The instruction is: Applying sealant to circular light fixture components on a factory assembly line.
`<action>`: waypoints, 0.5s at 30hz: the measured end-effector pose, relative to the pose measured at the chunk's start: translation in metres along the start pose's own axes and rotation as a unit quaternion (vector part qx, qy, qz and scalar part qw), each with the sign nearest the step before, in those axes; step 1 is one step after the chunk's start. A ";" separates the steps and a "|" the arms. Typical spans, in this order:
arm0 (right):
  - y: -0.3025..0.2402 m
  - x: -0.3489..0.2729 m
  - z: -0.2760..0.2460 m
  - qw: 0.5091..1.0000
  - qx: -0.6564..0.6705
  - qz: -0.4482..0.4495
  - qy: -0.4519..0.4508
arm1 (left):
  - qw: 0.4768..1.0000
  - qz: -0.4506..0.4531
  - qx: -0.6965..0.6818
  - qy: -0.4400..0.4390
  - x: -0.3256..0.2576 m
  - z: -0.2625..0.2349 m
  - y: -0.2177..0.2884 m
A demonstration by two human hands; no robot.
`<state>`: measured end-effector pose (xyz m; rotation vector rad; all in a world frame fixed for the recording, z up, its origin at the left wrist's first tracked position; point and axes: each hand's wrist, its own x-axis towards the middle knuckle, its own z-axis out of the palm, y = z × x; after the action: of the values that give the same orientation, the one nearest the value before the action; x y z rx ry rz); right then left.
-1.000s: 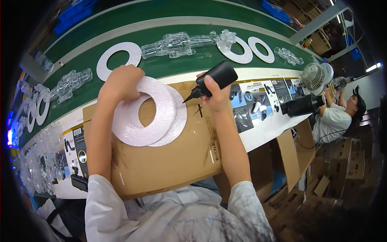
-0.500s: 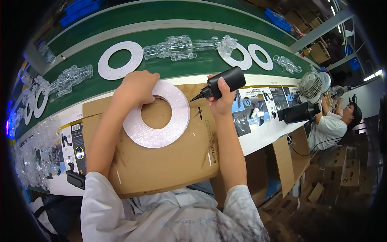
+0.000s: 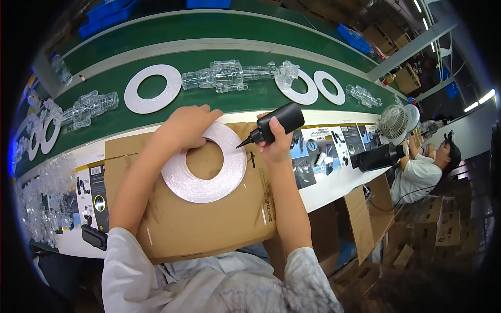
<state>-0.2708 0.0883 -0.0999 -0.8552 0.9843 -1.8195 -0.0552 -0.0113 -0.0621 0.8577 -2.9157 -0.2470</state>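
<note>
A flat white ring (image 3: 201, 191) with a glossy, speckled surface lies on a brown cardboard box (image 3: 209, 229) in front of me. My left hand (image 3: 192, 127) grips the ring's top left part, with the thumb at the inner hole and the fingers over the outer rim. In my right hand (image 3: 276, 143) is a black squeeze bottle (image 3: 284, 121), tilted with its thin pointed nozzle down to the left. The nozzle tip is at the ring's right side; whether it touches cannot be made out.
Beyond the box, a green conveyor belt (image 3: 209, 101) carries more white rings (image 3: 136, 96) and clear plastic parts (image 3: 224, 75). More clear parts (image 3: 49, 203) pile up at left. At right are a fan (image 3: 394, 122), a black bottle (image 3: 381, 157) and a co-worker (image 3: 417, 175).
The nozzle has come left and down from just off the ring's right edge to over it. My left hand has shifted slightly right along the rim. The whole view has also shifted a little.
</note>
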 end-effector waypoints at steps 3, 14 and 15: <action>0.002 0.000 -0.002 1.000 -0.016 -0.007 -0.016 | 0.998 -0.061 0.023 -0.005 -0.005 -0.009 0.008; -0.002 -0.001 0.008 0.987 -0.159 -0.013 -0.032 | 0.991 -0.113 0.027 -0.061 -0.007 -0.006 -0.002; -0.001 -0.001 0.008 0.987 -0.159 -0.012 -0.032 | 0.991 -0.113 0.026 -0.062 -0.007 -0.006 -0.002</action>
<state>-0.2637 0.0872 -0.0953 -1.1143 1.2471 -1.6673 -0.0474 -0.0095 -0.0571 1.2255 -2.9477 -0.2487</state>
